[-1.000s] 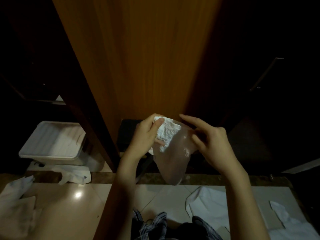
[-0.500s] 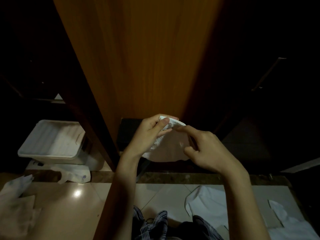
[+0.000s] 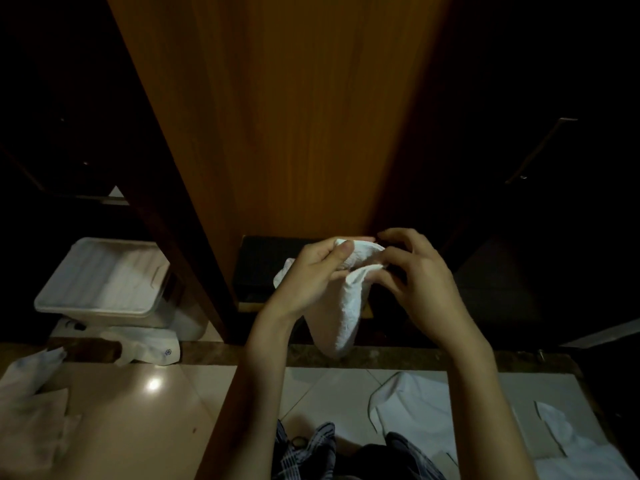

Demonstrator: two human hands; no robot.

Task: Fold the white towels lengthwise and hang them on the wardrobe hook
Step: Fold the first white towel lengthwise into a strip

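Since half a second ago the white towel [image 3: 341,306] has dropped from a bunched wad between the hands into a long hanging fold, and the right hand [image 3: 417,280] has shifted to the towel's near top edge. The left hand [image 3: 313,273] has its fingers and thumb curled round the towel's upper end, the thumb pressed on top of the gathered cloth. The right hand pinches the near top edge between thumb and fingertips, its other fingers arched loosely above, so both grips are closed on the same cloth. The towel is soft terry with a nubbly, crinkled surface; its top is spread open like a mouth between the two hands, and from there it narrows into a tapering tongue. Its long axis runs roughly vertical, the rounded lower end pointing down towards the floor. It hangs in mid-air just in front of the wooden wardrobe panel [image 3: 294,109], a smooth orange-brown board with fine vertical grain. At the left sits a white plastic bin [image 3: 100,282], rectangular with rounded corners and faint ribs. More white cloths lie flat on the glossy pale floor tiles [image 3: 145,420]: a crumpled one at the near left [image 3: 31,407] and flatter ones at the near right [image 3: 415,407].
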